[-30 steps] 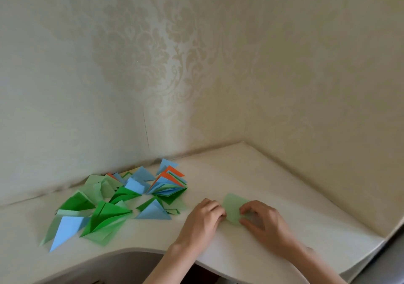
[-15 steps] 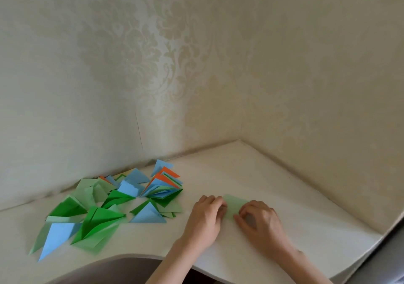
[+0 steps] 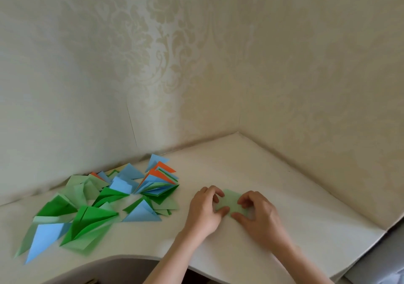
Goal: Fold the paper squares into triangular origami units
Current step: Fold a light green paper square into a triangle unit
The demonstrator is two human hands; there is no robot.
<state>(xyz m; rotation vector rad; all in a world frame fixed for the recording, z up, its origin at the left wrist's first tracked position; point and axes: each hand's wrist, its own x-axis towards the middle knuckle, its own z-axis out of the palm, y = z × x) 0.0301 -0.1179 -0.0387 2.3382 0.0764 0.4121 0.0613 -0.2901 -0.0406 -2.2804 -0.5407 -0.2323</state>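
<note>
A small pale green paper [image 3: 230, 201] lies flat on the white desk [image 3: 295, 209], partly covered by both hands. My left hand [image 3: 204, 209] presses its left side with curled fingers and the thumb on the near edge. My right hand [image 3: 259, 214] pinches its right side between thumb and fingertips. To the left lies a heap of folded triangular units [image 3: 96, 207] in dark green, pale green, blue and orange. A fanned stack of folded papers [image 3: 160, 183] sits at the heap's right end.
Patterned cream walls [image 3: 196, 65] meet in a corner behind the desk. The desk's front edge [image 3: 135, 258] curves inward near my arms, and its right end [image 3: 380, 235] drops off beside a grey surface.
Both hands have stayed on the pale green paper, closing in over more of it. The view has shifted slightly, so the heap sits a little more to the left.
</note>
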